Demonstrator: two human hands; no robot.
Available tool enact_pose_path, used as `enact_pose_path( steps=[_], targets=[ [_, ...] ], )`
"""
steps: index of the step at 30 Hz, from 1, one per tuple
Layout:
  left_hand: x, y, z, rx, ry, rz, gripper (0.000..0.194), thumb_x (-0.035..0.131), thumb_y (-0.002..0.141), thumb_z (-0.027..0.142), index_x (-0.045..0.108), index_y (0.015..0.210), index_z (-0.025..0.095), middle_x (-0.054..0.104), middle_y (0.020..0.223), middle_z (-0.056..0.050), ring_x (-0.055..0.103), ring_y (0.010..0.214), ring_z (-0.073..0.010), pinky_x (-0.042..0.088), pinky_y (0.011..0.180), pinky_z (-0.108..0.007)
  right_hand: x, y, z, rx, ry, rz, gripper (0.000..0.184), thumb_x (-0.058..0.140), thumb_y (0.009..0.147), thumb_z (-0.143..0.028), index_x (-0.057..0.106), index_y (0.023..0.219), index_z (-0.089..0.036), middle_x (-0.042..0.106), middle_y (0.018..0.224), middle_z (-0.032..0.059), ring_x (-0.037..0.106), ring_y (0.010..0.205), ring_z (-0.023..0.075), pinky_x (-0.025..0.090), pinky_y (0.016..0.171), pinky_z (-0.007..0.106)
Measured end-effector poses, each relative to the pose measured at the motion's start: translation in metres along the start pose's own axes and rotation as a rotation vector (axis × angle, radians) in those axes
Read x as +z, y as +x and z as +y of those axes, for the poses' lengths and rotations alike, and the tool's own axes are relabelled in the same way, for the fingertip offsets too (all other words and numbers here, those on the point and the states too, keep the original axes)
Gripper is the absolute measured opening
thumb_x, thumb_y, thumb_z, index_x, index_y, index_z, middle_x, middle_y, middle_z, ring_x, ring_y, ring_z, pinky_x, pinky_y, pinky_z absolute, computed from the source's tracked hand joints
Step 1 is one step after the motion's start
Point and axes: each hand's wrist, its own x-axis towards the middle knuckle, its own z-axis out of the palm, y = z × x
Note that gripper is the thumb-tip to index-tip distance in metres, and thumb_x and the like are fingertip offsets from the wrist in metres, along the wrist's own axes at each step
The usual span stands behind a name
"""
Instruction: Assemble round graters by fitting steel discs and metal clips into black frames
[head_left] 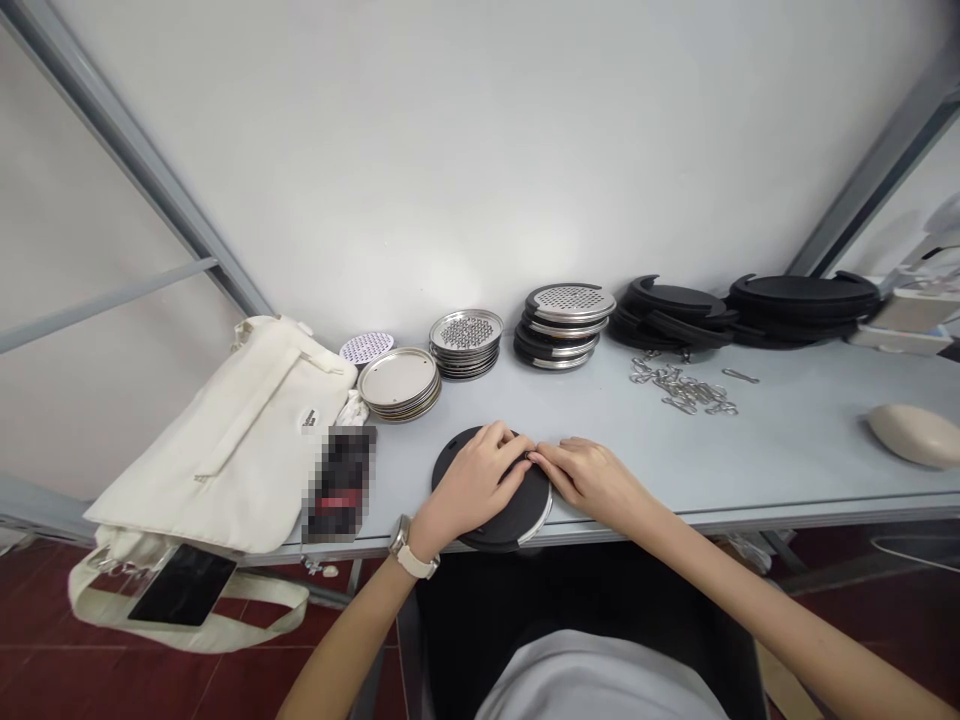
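Observation:
A black round cover point(501, 520) lies at the front edge of the table, with a strip of silvery metal rim showing at its lower right. Draped over the top of it, my left hand point(484, 475) has bent fingers that grip and steady the cover near its far right edge. My right hand point(589, 475) meets it there, thumb and forefinger pinched together at the rim. Whatever small part sits between those fingertips is hidden. Behind the hands, a pile of small metal clips point(686, 388) is spread on the table.
Along the wall stand stacks of plain metal discs point(399, 380), perforated metal discs point(466, 330), discs in black covers point(566, 325) and black covers point(802, 300). A white bag point(225, 440) and a pixelated dark object point(341, 485) lie left. A beige rounded object point(919, 433) rests right.

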Motion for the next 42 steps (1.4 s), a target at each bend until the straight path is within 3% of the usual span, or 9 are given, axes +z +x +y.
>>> enact_pose_path(
  steps=[10, 21, 30, 42],
  targets=[
    [0.004, -0.001, -0.004, -0.014, -0.011, 0.027, 0.012, 0.042, 0.094, 0.023, 0.05, 0.101, 0.019, 0.053, 0.1, -0.004, 0.05, 0.096, -0.0181, 0.042, 0.088, -0.034, 0.001, 0.001, -0.003, 0.01, -0.062, 0.048, 0.035, 0.032, 0.098, -0.028, 0.057, 0.076, -0.016, 0.055, 0.058, 0.0021, 0.05, 0.055, 0.0144, 0.029, 0.057, 0.025],
    [0.003, 0.001, -0.002, -0.002, -0.014, 0.024, 0.008, 0.041, 0.093, 0.02, 0.048, 0.097, 0.018, 0.053, 0.097, -0.005, 0.049, 0.094, -0.0185, 0.042, 0.087, -0.035, 0.002, 0.006, -0.003, 0.097, 0.018, -0.017, 0.035, 0.032, 0.098, -0.03, 0.061, 0.083, -0.018, 0.062, 0.065, 0.0026, 0.054, 0.055, 0.0137, 0.029, 0.055, 0.024],
    [0.004, 0.001, -0.002, -0.015, -0.047, 0.035, 0.013, 0.042, 0.092, 0.021, 0.048, 0.104, 0.017, 0.053, 0.096, -0.005, 0.05, 0.093, -0.0189, 0.043, 0.087, -0.036, 0.002, 0.011, -0.004, 0.202, 0.08, -0.065, 0.036, 0.03, 0.098, -0.033, 0.062, 0.086, -0.02, 0.067, 0.071, 0.0024, 0.061, 0.06, 0.0149, 0.031, 0.056, 0.024],
    [0.005, -0.001, -0.002, -0.019, 0.013, 0.023, 0.02, 0.039, 0.094, 0.022, 0.049, 0.111, 0.02, 0.051, 0.102, -0.006, 0.049, 0.098, -0.0196, 0.042, 0.09, -0.036, 0.003, 0.008, -0.001, 0.191, 0.047, -0.108, 0.042, 0.028, 0.098, -0.031, 0.065, 0.084, -0.018, 0.067, 0.07, 0.005, 0.061, 0.064, 0.0163, 0.032, 0.059, 0.026]
  ],
)
